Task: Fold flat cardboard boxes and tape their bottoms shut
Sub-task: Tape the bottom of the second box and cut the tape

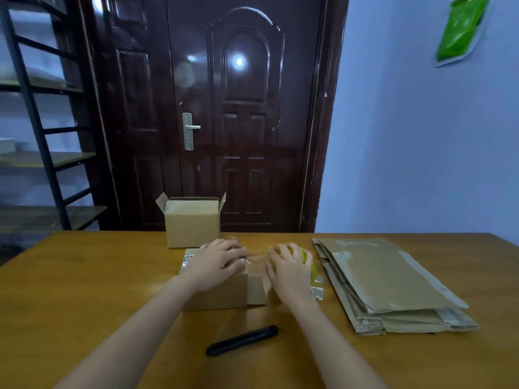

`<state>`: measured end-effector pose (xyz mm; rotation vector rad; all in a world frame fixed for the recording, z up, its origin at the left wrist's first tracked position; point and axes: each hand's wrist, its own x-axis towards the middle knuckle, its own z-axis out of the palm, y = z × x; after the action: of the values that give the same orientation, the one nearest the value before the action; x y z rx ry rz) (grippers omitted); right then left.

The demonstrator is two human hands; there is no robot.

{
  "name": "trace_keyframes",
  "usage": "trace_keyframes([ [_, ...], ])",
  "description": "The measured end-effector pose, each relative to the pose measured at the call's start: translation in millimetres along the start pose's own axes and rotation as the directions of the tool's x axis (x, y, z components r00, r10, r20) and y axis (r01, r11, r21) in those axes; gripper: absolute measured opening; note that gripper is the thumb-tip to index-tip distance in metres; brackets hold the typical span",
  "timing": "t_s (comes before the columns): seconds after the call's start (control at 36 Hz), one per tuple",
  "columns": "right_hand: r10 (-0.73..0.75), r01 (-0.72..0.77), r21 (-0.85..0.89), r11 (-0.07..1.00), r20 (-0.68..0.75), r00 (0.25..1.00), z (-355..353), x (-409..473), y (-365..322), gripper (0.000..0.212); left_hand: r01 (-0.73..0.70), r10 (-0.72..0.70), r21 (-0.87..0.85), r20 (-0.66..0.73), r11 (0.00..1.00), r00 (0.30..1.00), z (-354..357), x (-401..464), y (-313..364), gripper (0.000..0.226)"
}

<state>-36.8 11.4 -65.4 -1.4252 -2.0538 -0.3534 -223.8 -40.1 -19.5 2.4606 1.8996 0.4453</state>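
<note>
While right hand covers tape roll, grip unclear

Under my palms the box is matt brown cardboard, like the worn, scuffed flat stack at three o'clock. The table is smooth, faintly shiny wood. The knife at six o'clock looks matt black plastic; the door at twelve gleams glossy.
</note>
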Motion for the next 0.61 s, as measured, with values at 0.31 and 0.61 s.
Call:
trace_keyframes([
  [0.31, -0.037, 0.024, 0.087, 0.996, 0.148, 0.988, -15, 0, 21, 0.041, 0.013, -0.014, 0.072, 0.011, 0.997, 1.0, 1, 4, 4, 0.037],
  [0.61, 0.026, -0.045, 0.127, 0.991, 0.148, 0.989, -15, -1, 14, 0.04, 0.073, -0.093, 0.115, 0.185, 0.991, 0.978, -1, 13, 24, 0.035],
])
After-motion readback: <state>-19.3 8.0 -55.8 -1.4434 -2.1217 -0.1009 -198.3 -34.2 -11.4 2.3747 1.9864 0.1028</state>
